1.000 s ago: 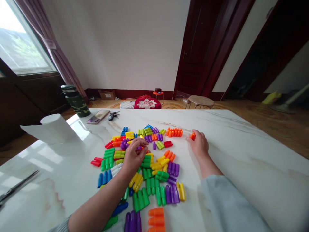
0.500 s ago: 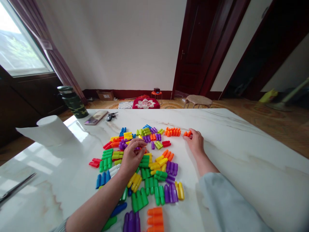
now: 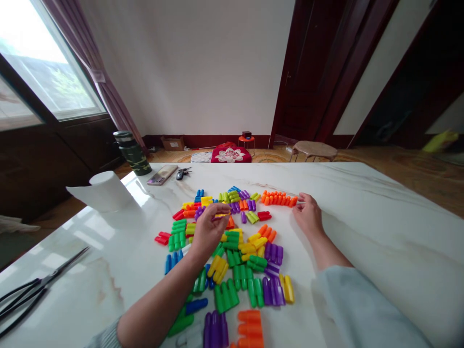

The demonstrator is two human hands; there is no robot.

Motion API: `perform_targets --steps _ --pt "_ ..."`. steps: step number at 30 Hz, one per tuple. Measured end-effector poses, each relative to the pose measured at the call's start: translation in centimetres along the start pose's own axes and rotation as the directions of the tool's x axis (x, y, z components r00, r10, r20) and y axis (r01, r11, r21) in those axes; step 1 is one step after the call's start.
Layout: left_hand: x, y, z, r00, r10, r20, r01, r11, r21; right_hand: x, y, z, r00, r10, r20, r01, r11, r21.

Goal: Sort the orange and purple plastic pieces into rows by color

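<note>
My right hand (image 3: 309, 215) is at the right end of a row of orange plastic blocks (image 3: 277, 198). Its thumb and fingertips pinch the endmost orange block, which meets the rest of the row. Over the far part of a colourful pile of blocks hovers my left hand (image 3: 211, 227), fingers slightly bent and apart from the thumb, with nothing seen in it. Beneath and around it lie green blocks (image 3: 177, 241), yellow blocks (image 3: 218, 268) and a purple cluster, partly hidden by the hand. A red block (image 3: 264, 215) rests between both hands.
Black-handled scissors (image 3: 43, 282) lie at the left on the marble-patterned table (image 3: 380, 232). A paper roll (image 3: 110, 191), a camouflage flask (image 3: 133, 153), a phone (image 3: 163, 175) and keys (image 3: 183, 173) are at the back left. Purple blocks (image 3: 216, 329) and orange blocks (image 3: 250, 328) sit at the near edge.
The small orange piece in my right hand has moved left against the orange row, closing the gap. My left hand stays over the pile. The view has turned left, showing more of the scissors.
</note>
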State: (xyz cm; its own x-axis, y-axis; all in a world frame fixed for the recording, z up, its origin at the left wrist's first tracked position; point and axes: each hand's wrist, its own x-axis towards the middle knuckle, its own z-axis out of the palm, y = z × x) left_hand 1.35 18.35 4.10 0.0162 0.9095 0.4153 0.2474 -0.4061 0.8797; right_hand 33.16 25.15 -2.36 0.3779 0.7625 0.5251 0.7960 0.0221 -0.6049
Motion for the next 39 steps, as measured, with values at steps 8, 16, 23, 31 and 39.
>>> perform_targets --steps 8,16,23,31,39 --pt "3.1 -1.9 -9.1 0.991 -0.113 -0.067 0.121 0.582 0.804 -0.1 0.0 0.0 1.0 0.025 -0.02 -0.024 0.999 0.022" --pt "2.8 -6.4 -9.9 0.983 -0.176 0.049 0.058 0.556 0.829 -0.2 0.3 0.2 0.998 0.057 0.004 -0.057 0.997 0.044" --pt "3.2 -6.6 -9.8 0.993 -0.097 0.07 -0.004 0.559 0.829 -0.3 0.1 0.2 0.998 0.054 0.016 -0.054 0.998 0.032" --pt "2.7 -4.7 -9.0 0.974 0.019 -0.226 0.133 0.758 0.638 -0.3 0.1 0.5 0.997 0.036 -0.068 -0.034 0.999 0.029" --pt "2.7 1.0 -0.6 0.901 -0.424 0.094 0.408 0.753 -0.515 -0.9 -3.6 -2.1 0.956 0.071 -0.286 -0.009 0.977 0.211"
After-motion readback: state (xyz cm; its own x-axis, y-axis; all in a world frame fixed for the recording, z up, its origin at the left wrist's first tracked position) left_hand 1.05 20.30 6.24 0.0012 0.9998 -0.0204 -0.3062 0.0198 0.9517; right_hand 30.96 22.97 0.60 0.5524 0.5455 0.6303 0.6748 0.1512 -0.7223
